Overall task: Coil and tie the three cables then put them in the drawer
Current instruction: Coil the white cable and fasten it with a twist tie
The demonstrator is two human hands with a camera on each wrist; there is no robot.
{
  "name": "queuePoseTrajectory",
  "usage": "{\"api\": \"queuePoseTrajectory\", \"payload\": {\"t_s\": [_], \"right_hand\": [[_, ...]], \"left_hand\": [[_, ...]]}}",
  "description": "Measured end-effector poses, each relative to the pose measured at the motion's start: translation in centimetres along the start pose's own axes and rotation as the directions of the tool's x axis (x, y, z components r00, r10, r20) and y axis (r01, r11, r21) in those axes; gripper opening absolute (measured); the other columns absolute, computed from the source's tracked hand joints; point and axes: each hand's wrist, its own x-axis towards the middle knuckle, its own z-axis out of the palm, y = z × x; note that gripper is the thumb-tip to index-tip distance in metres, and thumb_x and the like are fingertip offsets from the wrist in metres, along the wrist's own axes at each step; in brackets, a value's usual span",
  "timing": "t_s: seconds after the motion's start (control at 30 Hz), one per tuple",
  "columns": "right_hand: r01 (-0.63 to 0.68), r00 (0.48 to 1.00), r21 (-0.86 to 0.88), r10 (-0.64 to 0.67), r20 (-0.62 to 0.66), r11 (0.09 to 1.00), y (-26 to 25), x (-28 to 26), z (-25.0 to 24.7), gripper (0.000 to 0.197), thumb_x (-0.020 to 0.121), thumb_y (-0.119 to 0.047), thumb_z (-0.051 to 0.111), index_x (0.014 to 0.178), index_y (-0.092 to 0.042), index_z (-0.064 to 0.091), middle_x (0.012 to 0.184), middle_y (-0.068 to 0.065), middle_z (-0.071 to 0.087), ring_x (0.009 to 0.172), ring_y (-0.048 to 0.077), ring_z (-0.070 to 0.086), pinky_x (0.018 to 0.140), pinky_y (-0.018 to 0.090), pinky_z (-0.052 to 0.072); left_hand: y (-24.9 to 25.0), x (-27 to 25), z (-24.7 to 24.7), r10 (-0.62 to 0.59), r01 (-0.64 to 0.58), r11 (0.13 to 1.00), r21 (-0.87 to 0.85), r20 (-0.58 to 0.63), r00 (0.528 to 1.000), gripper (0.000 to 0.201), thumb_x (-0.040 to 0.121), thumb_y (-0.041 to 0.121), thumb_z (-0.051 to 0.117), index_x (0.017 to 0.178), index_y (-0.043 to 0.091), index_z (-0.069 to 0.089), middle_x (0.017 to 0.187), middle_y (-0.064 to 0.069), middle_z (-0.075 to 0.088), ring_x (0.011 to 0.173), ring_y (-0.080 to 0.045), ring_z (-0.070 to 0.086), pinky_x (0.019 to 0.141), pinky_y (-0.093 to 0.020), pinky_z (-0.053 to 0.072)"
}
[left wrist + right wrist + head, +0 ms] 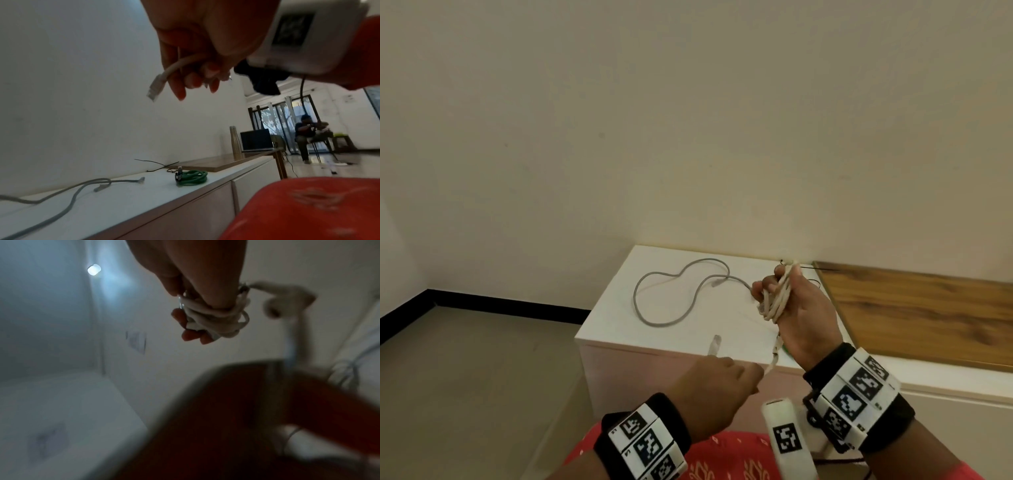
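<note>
A cream cable (pixel 777 294) is wound in several loops around my right hand (pixel 796 308), held up over the white cabinet top (pixel 671 339); the right wrist view shows the coil (pixel 218 318) around the curled fingers. My left hand (pixel 717 383) grips the cable's free end, whose clear plug (pixel 715 344) sticks out past the fist; the left wrist view shows that plug (pixel 155 88) too. A grey cable (pixel 671 291) lies loose on the cabinet. A coiled, tied green cable (pixel 192 177) rests further right on the top.
Black cable ties (pixel 158 164) lie by the wall near the green coil. A wooden board (pixel 928 308) covers the cabinet's right part. Drawer fronts (pixel 255 183) sit below the top, closed. A person (pixel 306 134) sits far off in the room.
</note>
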Motion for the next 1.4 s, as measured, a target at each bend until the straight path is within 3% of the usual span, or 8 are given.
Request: {"api": "queuePoseTrajectory", "payload": {"t_s": [0.3, 0.47, 0.67, 0.97, 1.1, 1.2, 1.3, 1.4], "right_hand": [[-0.077, 0.967, -0.693, 0.224, 0.125, 0.717, 1.0, -0.7, 0.0, 0.029, 0.099, -0.022, 0.029, 0.082, -0.008, 0.048, 0.061, 0.006, 0.046, 0.059, 0.016, 0.054, 0.060, 0.021, 0.045], [-0.016, 0.878, -0.878, 0.427, 0.217, 0.479, 1.8, -1.1, -0.1, 0.034, 0.098, -0.032, 0.030, 0.082, -0.012, 0.052, 0.065, 0.005, 0.058, 0.060, 0.017, 0.056, 0.059, 0.022, 0.044], [-0.116, 0.645, -0.772, 0.639, 0.420, 0.625, 1.5, -0.8, -1.0, 0.048, 0.077, -0.047, 0.064, 0.078, 0.000, 0.052, 0.046, -0.005, 0.057, 0.050, 0.013, 0.060, 0.043, 0.017, 0.041], [-0.364, 0.609, -0.494, 0.603, 0.515, 0.789, 1.0, -0.4, -1.9, 0.035, 0.069, -0.042, 0.074, 0.058, -0.014, 0.056, 0.033, -0.008, 0.043, 0.031, 0.009, 0.047, 0.040, 0.014, 0.039], [-0.386, 0.657, -0.422, 0.565, 0.499, 0.821, 1.0, -0.6, -1.5, 0.033, 0.072, -0.039, 0.072, 0.059, -0.011, 0.059, 0.032, -0.006, 0.045, 0.031, 0.009, 0.049, 0.038, 0.015, 0.042], [-0.283, 0.810, -0.481, 0.476, 0.343, 0.829, 1.6, -1.0, -0.6, 0.035, 0.080, -0.033, 0.063, 0.058, -0.007, 0.057, 0.032, -0.003, 0.043, 0.029, 0.011, 0.049, 0.037, 0.017, 0.043], [-0.058, 0.947, -0.597, 0.234, 0.222, 0.800, 2.4, -1.4, 0.3, 0.035, 0.074, -0.036, 0.060, 0.060, -0.003, 0.058, 0.033, -0.003, 0.046, 0.028, 0.011, 0.045, 0.035, 0.017, 0.039], [0.126, 0.987, -0.710, -0.016, 0.160, 0.693, 3.4, -1.2, 0.1, 0.044, 0.075, -0.040, 0.060, 0.063, 0.002, 0.059, 0.036, -0.005, 0.046, 0.031, 0.008, 0.042, 0.037, 0.018, 0.036]], "left_hand": [[-3.8, -0.4, -1.8, -0.031, 0.024, 0.999, -0.041, -0.181, 0.983, 0.019, 0.089, 0.035, 0.040, 0.076, 0.022, 0.045, 0.053, 0.007, 0.055, 0.043, -0.010, 0.049, 0.040, -0.021, 0.035], [-5.4, -0.4, -1.9, -0.187, 0.101, 0.906, -0.411, -0.176, 0.966, 0.026, 0.093, 0.044, 0.036, 0.081, 0.022, 0.043, 0.066, 0.005, 0.057, 0.057, -0.004, 0.048, 0.051, -0.015, 0.038], [-4.6, 0.1, -1.5, -0.412, 0.148, 0.615, -0.775, -0.156, 0.898, 0.033, 0.084, 0.030, 0.045, 0.111, 0.019, 0.060, 0.099, 0.011, 0.048, 0.074, 0.007, 0.051, 0.069, -0.004, 0.039], [-2.8, 1.6, -1.4, -0.517, 0.281, 0.519, -0.807, -0.035, 0.856, 0.056, 0.084, 0.057, 0.027, 0.079, 0.012, 0.060, 0.084, -0.003, 0.056, 0.077, -0.002, 0.047, 0.071, -0.015, 0.038], [-1.9, 1.9, -1.7, -0.620, 0.270, 0.259, -0.927, 0.055, 0.783, 0.043, 0.083, 0.054, 0.031, 0.063, 0.024, 0.055, 0.057, 0.009, 0.056, 0.056, -0.005, 0.050, 0.057, -0.023, 0.041], [-1.6, 2.1, -1.2, -0.727, 0.275, 0.239, -0.931, 0.016, 0.687, 0.048, 0.085, 0.052, 0.033, 0.061, 0.018, 0.058, 0.052, 0.006, 0.058, 0.053, -0.006, 0.053, 0.054, -0.021, 0.042], [-1.4, 2.3, -1.0, -0.785, 0.310, 0.214, -0.926, 0.026, 0.619, 0.055, 0.091, 0.053, 0.035, 0.066, 0.012, 0.060, 0.053, 0.000, 0.056, 0.051, -0.008, 0.052, 0.053, -0.025, 0.043], [-1.3, 2.7, -0.9, -0.779, 0.282, 0.083, -0.956, 0.115, 0.616, 0.043, 0.085, 0.047, 0.033, 0.073, 0.019, 0.063, 0.062, 0.001, 0.063, 0.060, -0.009, 0.059, 0.060, -0.025, 0.049]]}}
